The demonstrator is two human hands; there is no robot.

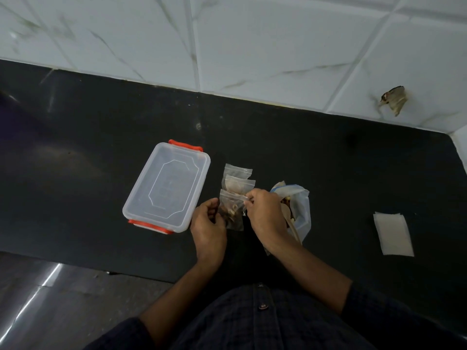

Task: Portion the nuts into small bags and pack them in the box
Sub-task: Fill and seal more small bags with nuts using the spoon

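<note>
A small clear zip bag with nuts (233,213) is held between both hands above the black counter. My left hand (207,223) grips its left side. My right hand (264,213) pinches its top right corner at the zip strip. Two more small bags (237,179) lie just behind it, one overlapping the other. A larger plastic bag of nuts (299,205) with a blue zip edge lies open to the right, partly hidden by my right hand; a wooden spoon handle (295,231) sticks out of it. The clear box (166,186) with its lid on and orange clips sits to the left.
A stack of flat white bags or sheets (393,233) lies at the right on the black counter (341,178). A white tiled wall (252,46) runs behind, with a broken hole (394,99) at the right. The counter's front edge is near my body.
</note>
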